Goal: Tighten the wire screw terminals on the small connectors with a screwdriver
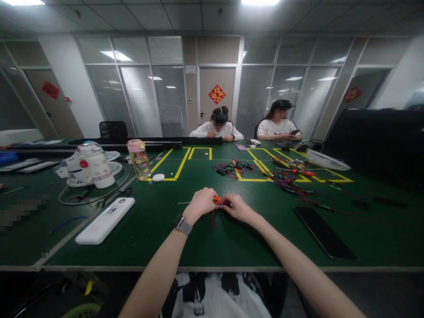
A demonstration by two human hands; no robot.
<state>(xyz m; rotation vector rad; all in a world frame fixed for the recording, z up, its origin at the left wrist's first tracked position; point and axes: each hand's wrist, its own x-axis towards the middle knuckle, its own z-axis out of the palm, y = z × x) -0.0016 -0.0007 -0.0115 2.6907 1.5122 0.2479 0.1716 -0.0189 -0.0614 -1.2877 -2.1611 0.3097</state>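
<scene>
Over the middle of the green table, my left hand [203, 205] is closed around an orange and black tool [216, 199], whose thin metal shaft seems to stick out to the left. My right hand [236, 207] is beside it, fingertips pinched close to the tool's end. A short red wire [213, 219] hangs down between the two hands. Whatever small part the right fingertips hold is too small to make out. A grey watch is on my left wrist.
A white power bank [105, 221], a bottle [139, 161] and a white kettle [99, 165] stand or lie left. A pile of wired boards [233, 168] is beyond my hands. Right lies a black phone [324, 232]. Two people sit across the green table [258, 247].
</scene>
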